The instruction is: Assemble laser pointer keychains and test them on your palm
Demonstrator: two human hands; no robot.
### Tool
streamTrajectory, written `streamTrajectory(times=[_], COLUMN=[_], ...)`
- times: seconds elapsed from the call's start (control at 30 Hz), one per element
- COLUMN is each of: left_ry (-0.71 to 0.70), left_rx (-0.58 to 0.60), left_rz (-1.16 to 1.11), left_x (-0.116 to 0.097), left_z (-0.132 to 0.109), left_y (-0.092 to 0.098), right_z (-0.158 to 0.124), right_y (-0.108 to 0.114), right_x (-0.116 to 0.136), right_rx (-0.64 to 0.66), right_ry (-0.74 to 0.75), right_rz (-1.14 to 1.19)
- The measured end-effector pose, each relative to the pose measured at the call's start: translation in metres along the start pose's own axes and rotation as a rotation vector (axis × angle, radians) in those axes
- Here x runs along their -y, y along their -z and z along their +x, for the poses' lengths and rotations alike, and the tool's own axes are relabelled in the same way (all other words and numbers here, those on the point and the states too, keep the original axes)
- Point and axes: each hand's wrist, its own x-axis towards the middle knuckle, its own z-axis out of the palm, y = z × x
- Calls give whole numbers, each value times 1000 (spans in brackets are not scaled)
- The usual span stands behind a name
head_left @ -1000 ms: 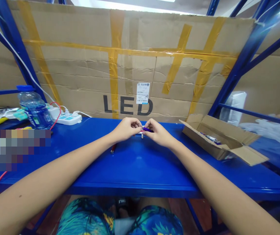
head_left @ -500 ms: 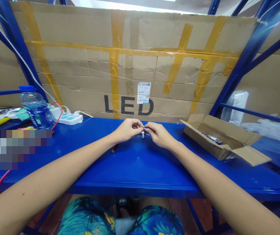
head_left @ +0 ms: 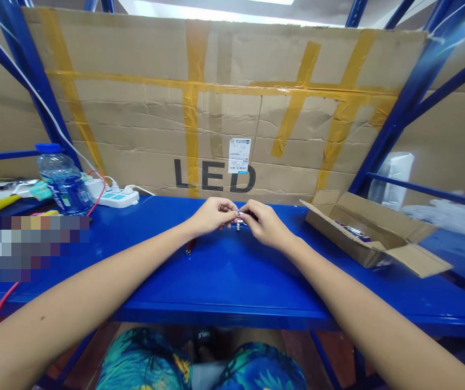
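Apparently, two-handed fingertip fitting or adjusting in hand, over wide blue metal table (head_left: 224, 276). Open brown cardboard box (head_left: 335, 236) well right of grip. Left hand (head_left: 212, 216) and right hand (head_left: 268, 225) nearly meeting, fingertips pinched on small silvery-and-reddish piece (head_left: 238, 221) between them; finer detail unclear. Slim red metal-tipped piece (head_left: 189, 248) near left wrist. Next move likely calls for steady pinch, fine finger control.

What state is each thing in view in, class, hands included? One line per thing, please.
Left hand: fingers pinched on the small metal-ended piece
Right hand: fingers pinched at the same piece
Small metal-ended piece: between the hands, partly hidden
Small cardboard box: open, flaps spread, things inside
Plastic bottle: capped, upright
Power strip: plugs inserted
LED-marked cardboard: taped, creased
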Motion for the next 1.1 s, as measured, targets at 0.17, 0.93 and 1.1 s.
streamTrajectory(times=[0.17,0.93,1.1], left_ry=[0,-16,-52], left_rx=[15,-16,-13], left_rz=[-21,18,57], left_x=[-3,-8,-3], left_z=[-2,-3,-2], left_y=[-6,-5,-6], right_z=[0,-1,-2], right_y=[1,4,4], right_x=[2,-7,-7], right_rx=[26,-39,8], right_ry=[5,31,61], right_rz=[-53,-2,-72])
